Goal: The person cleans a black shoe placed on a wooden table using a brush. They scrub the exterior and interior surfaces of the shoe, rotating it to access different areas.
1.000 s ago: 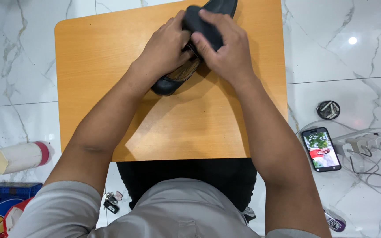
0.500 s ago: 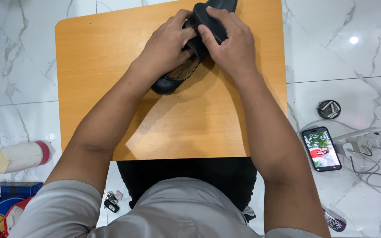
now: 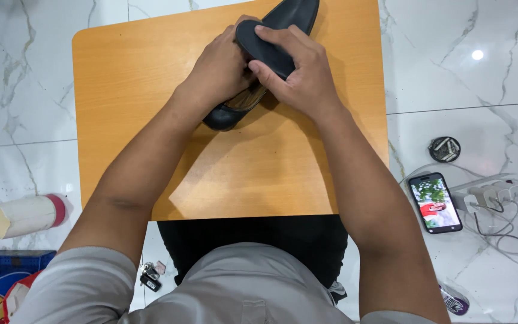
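Observation:
A black leather shoe lies diagonally on the orange wooden table, toe at the far edge, heel toward me. My left hand grips the shoe's middle and holds it down. A black oval brush or pad is clasped in my right hand, which presses it against the shoe's upper. Both hands hide the shoe's opening.
On the marble floor at right lie a phone with a lit screen, a round dark tin and a power strip with white cables. A cream cylinder with a pink end lies at left. Keys rest near my legs.
My right hand has slid the black brush a little back along the shoe, toward me. My left hand keeps its grip on the shoe.

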